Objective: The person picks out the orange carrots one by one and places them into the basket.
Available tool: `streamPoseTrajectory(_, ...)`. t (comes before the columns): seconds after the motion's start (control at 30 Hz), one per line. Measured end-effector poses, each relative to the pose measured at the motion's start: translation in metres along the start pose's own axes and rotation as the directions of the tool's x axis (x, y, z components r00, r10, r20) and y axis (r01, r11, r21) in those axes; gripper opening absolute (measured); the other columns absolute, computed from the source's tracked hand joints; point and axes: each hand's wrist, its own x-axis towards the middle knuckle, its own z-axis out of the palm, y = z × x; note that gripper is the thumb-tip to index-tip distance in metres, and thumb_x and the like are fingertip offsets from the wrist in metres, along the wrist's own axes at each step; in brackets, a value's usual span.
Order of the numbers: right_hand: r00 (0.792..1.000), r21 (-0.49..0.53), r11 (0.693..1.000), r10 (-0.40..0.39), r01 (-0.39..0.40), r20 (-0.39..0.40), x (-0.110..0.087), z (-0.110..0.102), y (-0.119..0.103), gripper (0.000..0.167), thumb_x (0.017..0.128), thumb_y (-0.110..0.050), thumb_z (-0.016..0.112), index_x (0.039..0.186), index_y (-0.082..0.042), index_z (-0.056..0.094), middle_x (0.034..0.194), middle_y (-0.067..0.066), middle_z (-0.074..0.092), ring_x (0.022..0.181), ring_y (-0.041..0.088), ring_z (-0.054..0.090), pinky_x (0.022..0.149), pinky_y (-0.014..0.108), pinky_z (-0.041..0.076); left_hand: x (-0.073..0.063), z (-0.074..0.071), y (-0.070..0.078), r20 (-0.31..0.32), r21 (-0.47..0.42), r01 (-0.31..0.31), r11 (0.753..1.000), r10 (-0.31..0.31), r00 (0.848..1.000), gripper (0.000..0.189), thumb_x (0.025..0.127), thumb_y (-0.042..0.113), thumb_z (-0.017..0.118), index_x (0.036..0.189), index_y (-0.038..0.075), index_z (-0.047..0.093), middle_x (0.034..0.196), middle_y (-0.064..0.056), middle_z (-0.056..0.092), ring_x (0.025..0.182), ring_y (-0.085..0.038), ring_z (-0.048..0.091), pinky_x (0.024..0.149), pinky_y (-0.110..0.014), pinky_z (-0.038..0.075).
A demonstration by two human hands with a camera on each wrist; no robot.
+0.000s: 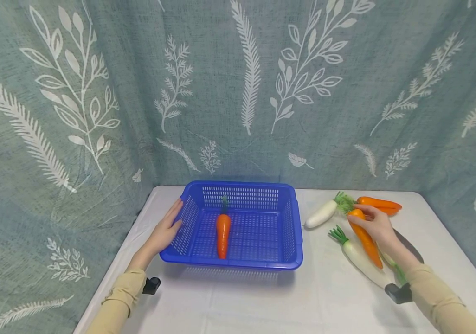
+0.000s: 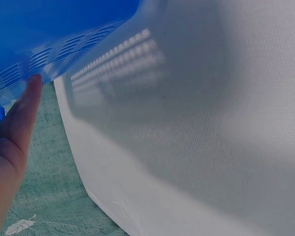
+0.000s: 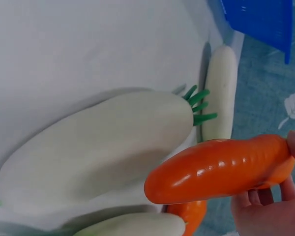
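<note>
My right hand point(image 1: 377, 227) pinches an orange carrot point(image 1: 365, 239) near its leafy top, its tip slanting toward me over a white radish point(image 1: 361, 262). In the right wrist view the carrot point(image 3: 216, 169) is above the large radish point(image 3: 98, 147), with the fingers at its thick end. A blue plastic basket point(image 1: 242, 264) stands left of center, with one carrot point(image 1: 223, 232) lying inside. Against the basket's left side rests my left hand point(image 1: 164, 234), fingers extended along the rim. The left wrist view shows its thumb point(image 2: 32, 105) touching the slotted wall.
Behind the right hand lie another white radish point(image 1: 322, 214) and more orange carrot point(image 1: 382, 204). A dark, curved-edged object point(image 1: 409, 243) and green leaves point(image 1: 400, 274) are partly hidden by the right forearm. A patterned green curtain point(image 1: 229, 93) borders the white table point(image 1: 238, 306).
</note>
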Motion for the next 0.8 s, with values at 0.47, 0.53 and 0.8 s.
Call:
streamPoseTrajectory(0.47, 1.000, 0.068, 0.998, 0.003, -0.005, 0.030, 0.000, 0.014, -0.017, 0.070, 0.091, -0.039, 0.061, 0.144, 0.000, 0.036, 0.151, 0.026, 0.028, 0.135, 0.045, 0.033, 0.109, 0.051, 0.038, -0.001, -0.001, 0.001, 0.002, -0.002, 0.000, 1.000, 0.000, 1.000, 0.053, 0.099, 0.002, 0.037, 0.148, -0.007, 0.019, 0.157, -0.024, 0.011, 0.144, -0.045, 0.010, 0.116, -0.060, 0.012)
streamPoseTrajectory(0.53, 0.999, 0.086, 0.996, -0.014, 0.012, 0.029, -0.001, 0.017, -0.020, 0.069, 0.091, -0.038, 0.061, 0.143, 0.000, 0.036, 0.149, 0.026, 0.032, 0.133, 0.043, 0.037, 0.103, 0.040, 0.046, 0.000, 0.000, 0.001, 0.001, -0.003, -0.001, 1.000, 0.001, 1.000, 0.053, 0.099, 0.002, 0.037, 0.148, -0.007, 0.019, 0.157, -0.024, 0.011, 0.144, -0.045, 0.010, 0.116, -0.060, 0.012)
streamPoseTrajectory(0.8, 0.999, 0.108, 0.993, -0.042, 0.038, 0.034, -0.002, 0.026, -0.029, 0.067, 0.091, -0.040, 0.060, 0.142, -0.001, 0.039, 0.143, 0.026, 0.041, 0.124, 0.039, 0.048, 0.084, 0.018, 0.050, 0.000, 0.000, -0.001, 0.002, -0.003, -0.008, 1.000, 0.008, 1.000, 0.053, 0.099, 0.003, 0.037, 0.148, -0.007, 0.018, 0.157, -0.025, 0.011, 0.143, -0.045, 0.010, 0.116, -0.060, 0.012)
